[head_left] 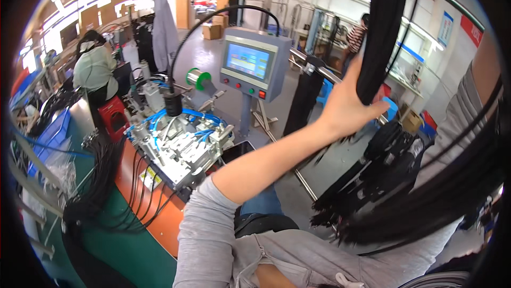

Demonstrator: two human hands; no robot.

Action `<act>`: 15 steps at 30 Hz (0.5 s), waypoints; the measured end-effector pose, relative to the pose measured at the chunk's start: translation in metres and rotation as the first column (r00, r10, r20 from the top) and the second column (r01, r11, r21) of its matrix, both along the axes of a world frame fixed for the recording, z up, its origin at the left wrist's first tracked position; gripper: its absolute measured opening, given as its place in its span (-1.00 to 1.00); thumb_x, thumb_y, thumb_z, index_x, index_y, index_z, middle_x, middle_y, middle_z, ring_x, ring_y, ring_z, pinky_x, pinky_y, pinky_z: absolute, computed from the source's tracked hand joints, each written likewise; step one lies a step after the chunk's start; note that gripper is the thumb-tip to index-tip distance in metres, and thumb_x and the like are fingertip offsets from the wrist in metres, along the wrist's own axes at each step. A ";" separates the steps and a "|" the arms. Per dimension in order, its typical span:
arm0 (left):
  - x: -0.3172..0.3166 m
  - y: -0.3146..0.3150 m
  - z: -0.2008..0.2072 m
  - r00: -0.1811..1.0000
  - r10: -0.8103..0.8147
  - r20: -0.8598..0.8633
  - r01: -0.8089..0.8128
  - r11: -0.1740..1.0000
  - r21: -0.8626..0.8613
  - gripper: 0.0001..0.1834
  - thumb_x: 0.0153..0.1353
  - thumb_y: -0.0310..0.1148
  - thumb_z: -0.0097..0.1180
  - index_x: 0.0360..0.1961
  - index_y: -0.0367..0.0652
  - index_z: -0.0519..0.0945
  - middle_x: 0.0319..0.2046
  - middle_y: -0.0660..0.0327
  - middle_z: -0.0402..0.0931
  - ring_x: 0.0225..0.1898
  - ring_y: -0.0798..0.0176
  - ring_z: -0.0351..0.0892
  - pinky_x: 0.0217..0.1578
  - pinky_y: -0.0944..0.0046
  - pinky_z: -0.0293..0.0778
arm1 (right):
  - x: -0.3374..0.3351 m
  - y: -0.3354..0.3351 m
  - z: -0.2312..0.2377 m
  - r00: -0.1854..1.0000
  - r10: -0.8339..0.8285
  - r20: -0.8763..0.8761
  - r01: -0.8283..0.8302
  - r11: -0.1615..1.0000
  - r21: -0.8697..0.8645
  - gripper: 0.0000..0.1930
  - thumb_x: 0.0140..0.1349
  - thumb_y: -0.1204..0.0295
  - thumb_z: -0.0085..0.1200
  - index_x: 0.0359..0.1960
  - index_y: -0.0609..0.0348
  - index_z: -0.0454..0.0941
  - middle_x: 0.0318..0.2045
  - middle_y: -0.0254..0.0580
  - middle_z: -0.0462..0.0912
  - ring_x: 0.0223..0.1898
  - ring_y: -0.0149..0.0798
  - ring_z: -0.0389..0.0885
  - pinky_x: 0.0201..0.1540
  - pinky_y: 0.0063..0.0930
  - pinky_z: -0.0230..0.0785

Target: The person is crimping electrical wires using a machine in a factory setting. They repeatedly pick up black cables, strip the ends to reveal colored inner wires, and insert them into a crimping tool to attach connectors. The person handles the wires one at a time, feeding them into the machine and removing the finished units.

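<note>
My left hand reaches across to the right, closed around a thick bundle of long black strips. The strips look like zipper tapes, but their detail is blurred. The bundle hangs down from beyond the upper edge, and my thumb sticks out to its right. My right arm is raised at the right rim, and its hand lies outside the picture. Below it, more black strips sweep across my right side, smeared by motion. Behind my left hand, other black bundles hang over a rack.
A lit machine fixture with blue air tubes stands on an orange board over a green table. Behind it are a control panel and a green-rimmed wire spool. Black strips drape at left. A co-worker sits beyond.
</note>
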State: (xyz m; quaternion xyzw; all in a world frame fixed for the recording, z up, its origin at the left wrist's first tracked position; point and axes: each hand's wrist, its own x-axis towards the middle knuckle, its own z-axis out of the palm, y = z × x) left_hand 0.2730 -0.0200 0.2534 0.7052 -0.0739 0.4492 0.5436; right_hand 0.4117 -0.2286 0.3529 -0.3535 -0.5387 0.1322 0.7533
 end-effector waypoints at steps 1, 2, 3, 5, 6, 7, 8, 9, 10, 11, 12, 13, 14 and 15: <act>-0.023 0.001 -0.010 0.994 0.107 -0.005 -0.107 0.992 -0.063 -0.22 -0.06 -0.33 0.35 0.18 -0.28 0.26 -0.28 0.07 0.57 -0.23 0.24 0.56 -0.14 0.27 0.44 | 0.000 0.013 -0.014 0.998 0.053 -0.027 -0.053 0.998 -0.017 -0.63 0.18 0.46 0.09 -0.16 0.57 0.29 -0.36 0.16 0.54 -0.56 -0.40 0.56 -0.57 -0.66 0.52; -0.020 -0.014 -0.005 0.989 0.079 0.121 -0.064 0.991 -0.118 -0.44 0.04 -0.35 0.28 0.05 -0.27 0.37 -0.46 0.21 0.49 -0.47 0.39 0.46 -0.41 0.36 0.33 | -0.019 -0.015 0.000 0.998 -0.055 0.037 0.057 0.997 -0.047 -0.64 0.18 0.47 0.09 -0.16 0.57 0.29 -0.36 0.17 0.54 -0.56 -0.40 0.56 -0.57 -0.66 0.52; -0.030 -0.020 -0.006 0.972 0.157 0.177 -0.128 0.978 -0.164 -0.66 0.14 -0.38 0.21 -0.08 -0.25 0.48 -0.64 0.35 0.42 -0.71 0.53 0.35 -0.68 0.45 0.23 | -0.021 -0.015 -0.004 0.998 -0.048 0.031 0.050 0.997 -0.062 -0.65 0.18 0.47 0.09 -0.17 0.57 0.29 -0.35 0.18 0.54 -0.56 -0.40 0.56 -0.57 -0.66 0.51; -0.059 -0.011 0.010 0.915 0.224 0.334 -0.152 0.961 -0.230 -0.74 0.17 -0.37 0.18 -0.16 -0.24 0.48 -0.68 0.37 0.38 -0.72 0.53 0.33 -0.68 0.44 0.24 | -0.024 -0.007 -0.011 1.000 0.007 0.031 -0.005 0.996 -0.084 -0.66 0.18 0.49 0.08 -0.17 0.56 0.29 -0.35 0.19 0.55 -0.57 -0.41 0.55 -0.58 -0.67 0.51; -0.094 -0.005 0.022 0.856 0.362 0.368 -0.303 0.930 -0.209 -0.73 0.15 -0.39 0.18 -0.16 -0.25 0.49 -0.63 0.32 0.42 -0.64 0.50 0.36 -0.60 0.43 0.28 | -0.018 0.021 -0.024 0.993 0.116 -0.012 -0.117 0.988 -0.103 -0.67 0.18 0.49 0.08 -0.18 0.56 0.29 -0.35 0.20 0.55 -0.57 -0.41 0.55 -0.58 -0.67 0.51; -0.130 0.003 0.033 0.771 0.502 0.391 -0.463 0.864 -0.197 -0.73 0.12 -0.40 0.18 -0.16 -0.26 0.49 -0.58 0.27 0.46 -0.57 0.47 0.40 -0.52 0.42 0.31 | -0.015 0.054 -0.038 0.969 0.238 -0.058 -0.243 0.963 -0.116 -0.68 0.18 0.50 0.08 -0.18 0.56 0.29 -0.35 0.20 0.55 -0.57 -0.41 0.55 -0.58 -0.68 0.51; -0.167 0.007 0.054 0.582 0.624 0.521 -0.743 0.669 0.029 -0.71 0.10 -0.40 0.19 -0.15 -0.25 0.52 -0.53 0.24 0.51 -0.51 0.44 0.43 -0.45 0.41 0.35 | -0.029 0.047 -0.018 0.967 0.253 -0.016 -0.253 0.960 -0.120 -0.68 0.18 0.51 0.07 -0.19 0.55 0.29 -0.35 0.21 0.55 -0.57 -0.42 0.55 -0.59 -0.68 0.50; -0.201 0.021 0.065 0.258 0.697 0.669 -0.956 0.284 0.072 -0.70 0.07 -0.41 0.21 -0.15 -0.25 0.54 -0.48 0.21 0.55 -0.45 0.41 0.47 -0.37 0.39 0.38 | -0.039 0.059 -0.013 0.949 0.316 -0.005 -0.314 0.941 -0.127 -0.69 0.18 0.51 0.07 -0.19 0.55 0.30 -0.35 0.22 0.55 -0.57 -0.42 0.55 -0.59 -0.68 0.50; -0.246 0.010 0.069 0.275 0.703 0.656 -0.961 0.174 0.217 -0.68 0.05 -0.35 0.23 -0.17 -0.26 0.55 -0.50 0.21 0.55 -0.47 0.40 0.48 -0.41 0.40 0.38 | -0.048 0.075 -0.009 0.919 0.394 -0.007 -0.392 0.911 -0.129 -0.70 0.18 0.52 0.07 -0.19 0.55 0.30 -0.35 0.23 0.55 -0.58 -0.42 0.55 -0.59 -0.69 0.50; -0.294 0.002 0.070 0.287 0.705 0.649 -0.935 0.058 0.351 -0.65 0.03 -0.28 0.26 -0.19 -0.27 0.56 -0.51 0.21 0.54 -0.49 0.39 0.50 -0.44 0.41 0.38 | -0.058 0.093 -0.008 0.881 0.474 -0.014 -0.471 0.872 -0.130 -0.71 0.17 0.53 0.06 -0.20 0.54 0.30 -0.34 0.23 0.55 -0.58 -0.43 0.54 -0.59 -0.69 0.50; -0.305 -0.020 0.070 0.130 0.733 0.668 -0.976 -0.024 0.217 -0.73 0.06 -0.29 0.24 -0.28 -0.25 0.55 -0.58 0.25 0.48 -0.56 0.43 0.43 -0.51 0.42 0.31 | -0.071 0.110 -0.003 0.837 0.546 -0.016 -0.543 0.828 -0.136 -0.71 0.17 0.53 0.06 -0.20 0.54 0.30 -0.34 0.24 0.55 -0.58 -0.43 0.54 -0.60 -0.69 0.50; -0.323 -0.084 0.092 -0.045 0.754 0.655 -0.960 -0.214 0.180 -0.79 0.08 -0.30 0.21 -0.38 -0.22 0.54 -0.65 0.30 0.41 -0.63 0.46 0.36 -0.57 0.44 0.25 | -0.094 0.129 0.004 0.710 0.703 -0.047 -0.704 0.706 -0.083 -0.72 0.17 0.54 0.06 -0.21 0.54 0.30 -0.34 0.25 0.55 -0.58 -0.43 0.54 -0.60 -0.70 0.49; -0.334 -0.070 0.066 -0.107 0.792 0.602 -0.978 -0.194 0.082 -0.82 0.11 -0.32 0.19 -0.48 -0.20 0.53 -0.72 0.35 0.35 -0.70 0.50 0.29 -0.64 0.45 0.18 | -0.109 0.142 0.010 0.717 0.697 -0.016 -0.692 0.710 -0.130 -0.73 0.17 0.55 0.05 -0.21 0.54 0.30 -0.34 0.26 0.55 -0.59 -0.43 0.54 -0.60 -0.70 0.49; -0.352 -0.088 0.063 -0.202 0.808 0.553 -0.961 -0.274 0.049 -0.79 0.13 -0.33 0.17 -0.57 -0.18 0.51 -0.80 0.39 0.28 -0.78 0.54 0.22 -0.71 0.47 0.12 | -0.128 0.152 0.021 0.654 0.757 -0.012 -0.752 0.647 -0.126 -0.74 0.17 0.55 0.05 -0.21 0.53 0.30 -0.34 0.26 0.55 -0.59 -0.44 0.54 -0.60 -0.70 0.49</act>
